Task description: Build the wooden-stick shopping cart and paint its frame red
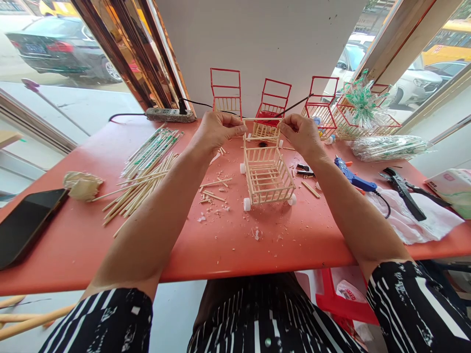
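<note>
A miniature shopping cart (pixel 271 198) made of pale wooden sticks stands on the table before me, with small white wheels at its base. Across the top of its tall upright frame lies a thin wooden stick (pixel 262 119). My left hand (pixel 221 128) pinches this stick at its left end, by the frame's corner. At the opposite end, the thumb and fingers of my right hand (pixel 300 133) are closed on it too. Whether the stick is fixed to the posts, I cannot tell.
Loose sticks (pixel 138 196) and wrapped sticks (pixel 154 149) lie left, near a phone (pixel 31 225). A blue glue gun (pixel 355 179) and black-handled pliers (pixel 403 193) lie right. Red-trimmed carts (pixel 225 87) and a power strip (pixel 171 115) line the back. Stick scraps (pixel 215 196) surround the cart.
</note>
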`<state>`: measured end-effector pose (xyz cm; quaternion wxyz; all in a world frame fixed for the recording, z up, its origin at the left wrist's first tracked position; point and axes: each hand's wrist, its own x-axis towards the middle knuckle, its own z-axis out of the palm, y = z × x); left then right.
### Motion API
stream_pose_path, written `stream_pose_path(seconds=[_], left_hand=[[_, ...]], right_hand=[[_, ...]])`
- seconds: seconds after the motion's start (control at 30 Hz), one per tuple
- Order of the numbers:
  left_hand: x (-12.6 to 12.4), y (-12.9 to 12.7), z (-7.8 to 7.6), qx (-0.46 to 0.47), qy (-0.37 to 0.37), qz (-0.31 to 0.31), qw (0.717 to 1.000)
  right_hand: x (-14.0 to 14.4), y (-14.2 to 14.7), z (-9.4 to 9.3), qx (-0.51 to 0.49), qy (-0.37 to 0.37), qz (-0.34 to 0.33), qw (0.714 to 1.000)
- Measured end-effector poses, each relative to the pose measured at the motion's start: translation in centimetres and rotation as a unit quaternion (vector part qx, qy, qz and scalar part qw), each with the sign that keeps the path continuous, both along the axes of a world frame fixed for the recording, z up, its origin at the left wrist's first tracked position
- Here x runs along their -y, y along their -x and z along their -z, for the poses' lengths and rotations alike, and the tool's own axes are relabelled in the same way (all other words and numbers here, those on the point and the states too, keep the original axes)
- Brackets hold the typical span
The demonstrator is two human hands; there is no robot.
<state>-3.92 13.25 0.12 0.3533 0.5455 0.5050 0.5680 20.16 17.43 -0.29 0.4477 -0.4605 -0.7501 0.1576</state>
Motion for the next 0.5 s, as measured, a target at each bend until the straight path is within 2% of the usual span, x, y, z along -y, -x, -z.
stream_pose_path(seconds=[0.5], left_hand=[[-0.28, 0.12, 0.24, -0.010, -0.008, -0.001, 1.000]], right_hand=[[-0.07, 0.00, 0.03, 0.000, 0.002, -0.002, 1.000]])
